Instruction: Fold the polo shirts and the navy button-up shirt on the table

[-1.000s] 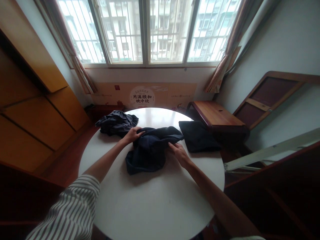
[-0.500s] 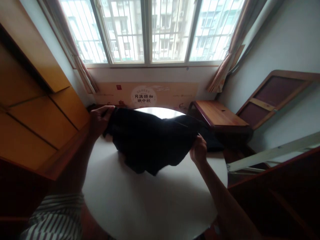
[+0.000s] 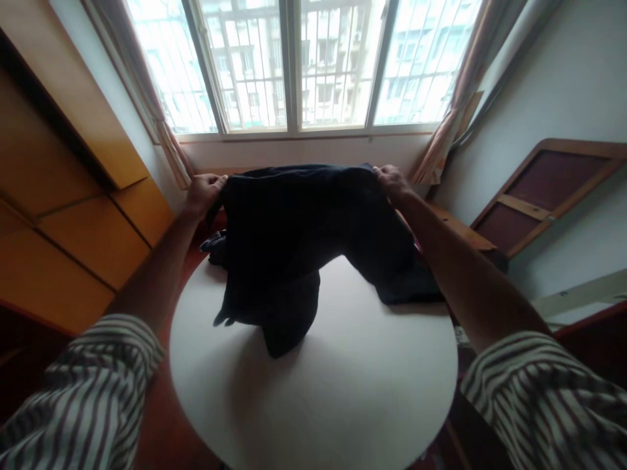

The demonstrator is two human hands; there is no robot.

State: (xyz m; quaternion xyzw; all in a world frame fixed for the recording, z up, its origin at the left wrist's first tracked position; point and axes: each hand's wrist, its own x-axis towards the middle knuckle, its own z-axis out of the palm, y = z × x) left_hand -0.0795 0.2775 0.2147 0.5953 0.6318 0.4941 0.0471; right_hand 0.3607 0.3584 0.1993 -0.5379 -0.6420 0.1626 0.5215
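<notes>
A black garment [image 3: 289, 222] hangs stretched between my two hands above the round white table [image 3: 353, 391]; its exact kind cannot be made out. My left hand [image 3: 204, 194] is closed on its upper left corner. At the upper right corner my right hand [image 3: 392, 183] pinches the cloth. Part of the garment droops at the left centre, its lowest tip over the tabletop. Dark folded cloth [image 3: 411, 288] lies at the table's right edge, and where it parts from the hanging garment is hard to tell.
A crumpled dark bundle [image 3: 215, 248] sits at the table's far left edge. Yellow cabinets [image 3: 93, 235] line the left side. Behind my right forearm is a wooden desk [image 3: 455, 225]. A wooden-framed panel [image 3: 533, 189] leans on the right wall, and windows [image 3: 294, 72] span the back.
Both hands have risen, the right one most, lifting the garment higher and spreading it wider. Its lower part now hangs down more. The dark bundle at the far left has come into view.
</notes>
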